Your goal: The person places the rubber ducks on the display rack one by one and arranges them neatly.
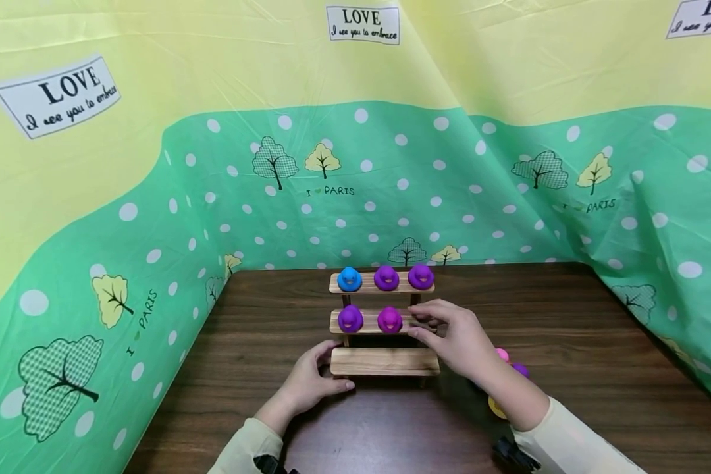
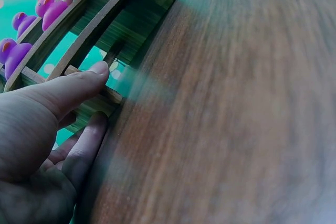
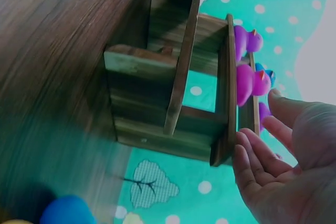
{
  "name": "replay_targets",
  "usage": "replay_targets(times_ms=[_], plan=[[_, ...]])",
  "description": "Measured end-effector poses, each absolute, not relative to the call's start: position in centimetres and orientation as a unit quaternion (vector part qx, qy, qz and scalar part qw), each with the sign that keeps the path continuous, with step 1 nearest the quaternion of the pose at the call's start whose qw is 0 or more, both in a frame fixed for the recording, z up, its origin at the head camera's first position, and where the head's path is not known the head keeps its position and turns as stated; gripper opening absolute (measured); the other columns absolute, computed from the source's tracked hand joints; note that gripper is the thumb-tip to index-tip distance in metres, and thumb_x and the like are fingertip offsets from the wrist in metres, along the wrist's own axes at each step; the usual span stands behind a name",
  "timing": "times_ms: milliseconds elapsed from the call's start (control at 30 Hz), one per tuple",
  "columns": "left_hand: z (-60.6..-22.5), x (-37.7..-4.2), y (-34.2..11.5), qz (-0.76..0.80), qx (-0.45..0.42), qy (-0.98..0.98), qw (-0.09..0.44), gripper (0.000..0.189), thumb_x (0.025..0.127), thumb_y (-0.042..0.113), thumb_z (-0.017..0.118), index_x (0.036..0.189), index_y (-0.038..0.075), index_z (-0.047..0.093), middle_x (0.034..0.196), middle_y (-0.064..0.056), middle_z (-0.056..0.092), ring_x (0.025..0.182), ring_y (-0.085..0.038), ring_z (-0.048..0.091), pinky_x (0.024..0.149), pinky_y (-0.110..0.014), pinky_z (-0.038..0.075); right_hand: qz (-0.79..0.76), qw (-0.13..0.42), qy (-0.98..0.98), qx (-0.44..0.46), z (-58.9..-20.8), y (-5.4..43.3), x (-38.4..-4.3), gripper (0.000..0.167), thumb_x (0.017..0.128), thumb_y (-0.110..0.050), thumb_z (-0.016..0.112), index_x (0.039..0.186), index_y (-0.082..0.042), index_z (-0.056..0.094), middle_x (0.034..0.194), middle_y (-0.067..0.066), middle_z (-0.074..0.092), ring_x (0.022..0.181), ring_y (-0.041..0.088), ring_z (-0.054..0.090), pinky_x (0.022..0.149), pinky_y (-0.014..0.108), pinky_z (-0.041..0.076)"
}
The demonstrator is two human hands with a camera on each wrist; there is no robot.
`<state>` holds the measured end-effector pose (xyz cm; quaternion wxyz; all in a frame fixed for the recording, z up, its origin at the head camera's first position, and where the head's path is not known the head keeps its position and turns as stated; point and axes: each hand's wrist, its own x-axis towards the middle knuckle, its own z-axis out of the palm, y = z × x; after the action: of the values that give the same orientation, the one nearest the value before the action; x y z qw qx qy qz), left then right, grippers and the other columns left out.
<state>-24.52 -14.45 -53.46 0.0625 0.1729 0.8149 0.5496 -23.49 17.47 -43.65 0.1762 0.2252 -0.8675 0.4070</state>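
We saw the left hand (image 1: 308,382) gripping the near-left end of the rack (image 1: 385,361), thumb in front and fingers behind, probably to keep so light a stand from sliding. The right hand (image 1: 459,336), fingers loosely parted and pinching nothing that we could see, reached to the right end of the middle shelf (image 1: 370,330), just beside a magenta duck (image 1: 390,320); we took that gap as why it was there. A purple duck (image 1: 350,318) sat left of the magenta one, and the top shelf (image 1: 367,289) bore a blue duck (image 1: 349,280) and two purple ones. More colourful pieces (image 1: 519,370) lay right of the rack, partly hidden by the forearm, perhaps for easy reach. Beneath it all we had a dark wood-grain table (image 1: 243,316), walled by a dotted green-and-yellow cloth (image 1: 308,224) printed with trees.
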Motion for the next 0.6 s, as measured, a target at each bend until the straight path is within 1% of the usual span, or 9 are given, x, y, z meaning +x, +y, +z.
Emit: replay_targets(times_ms=[67,200,267,367,500,600], plan=[[-53.4,-24.5,-14.5,0.551,0.176,0.814,0.061,0.072,0.075,0.013,0.096,0.138,0.009,0.062,0.112,-0.004,0.069,0.105,-0.02,0.065,0.09,-0.029,0.052,0.407,0.177,-0.868,0.221,-43.6,18.0,-23.2,0.034,0.088,-0.012,0.087,0.121,-0.01,0.077,0.115,0.0,0.074,0.093,0.013,0.071,0.079,0.037,0.061],[-53.4,-24.4,-14.5,0.555,0.179,0.81,0.06,0.073,0.075,0.012,0.096,0.138,0.007,0.061,0.112,-0.004,0.069,0.104,-0.019,0.065,0.089,-0.028,0.053,0.402,0.189,-0.871,0.21,-43.7,19.5,-22.7,0.032,0.089,-0.01,0.086,0.119,-0.009,0.077,0.113,-0.001,0.074,0.094,0.017,0.073,0.08,0.038,0.061],[-53.4,-24.3,-14.5,0.556,0.179,0.81,0.059,0.073,0.075,0.011,0.096,0.139,0.006,0.061,0.112,-0.005,0.069,0.103,-0.018,0.065,0.089,-0.028,0.053,0.392,0.198,-0.876,0.2,-43.8,20.3,-22.6,0.031,0.089,-0.01,0.086,0.118,-0.011,0.077,0.111,-0.002,0.074,0.093,0.019,0.074,0.079,0.036,0.061],[-53.4,-24.4,-14.5,0.554,0.175,0.812,0.06,0.073,0.075,0.012,0.097,0.139,0.007,0.061,0.112,-0.004,0.069,0.104,-0.018,0.065,0.09,-0.027,0.053,0.371,0.206,-0.887,0.183,-44.2,21.8,-22.5,0.03,0.09,-0.013,0.085,0.118,-0.014,0.077,0.109,-0.005,0.073,0.095,0.021,0.073,0.079,0.036,0.061],[-53.4,-24.4,-14.4,0.554,0.173,0.812,0.059,0.073,0.075,0.013,0.096,0.139,0.008,0.061,0.112,-0.004,0.069,0.105,-0.02,0.065,0.09,-0.028,0.053,0.346,0.203,-0.903,0.155,-44.8,24.0,-22.5,0.03,0.091,-0.018,0.085,0.12,-0.017,0.077,0.11,-0.005,0.074,0.097,0.024,0.073,0.082,0.043,0.06],[-53.5,-24.5,-14.4,0.556,0.171,0.811,0.061,0.073,0.075,0.012,0.096,0.138,0.008,0.061,0.112,-0.004,0.069,0.105,-0.021,0.065,0.09,-0.028,0.053,0.337,0.189,-0.913,0.13,-45.2,25.6,-22.5,0.03,0.092,-0.022,0.085,0.12,-0.015,0.077,0.111,-0.002,0.075,0.098,0.026,0.073,0.082,0.048,0.059]])
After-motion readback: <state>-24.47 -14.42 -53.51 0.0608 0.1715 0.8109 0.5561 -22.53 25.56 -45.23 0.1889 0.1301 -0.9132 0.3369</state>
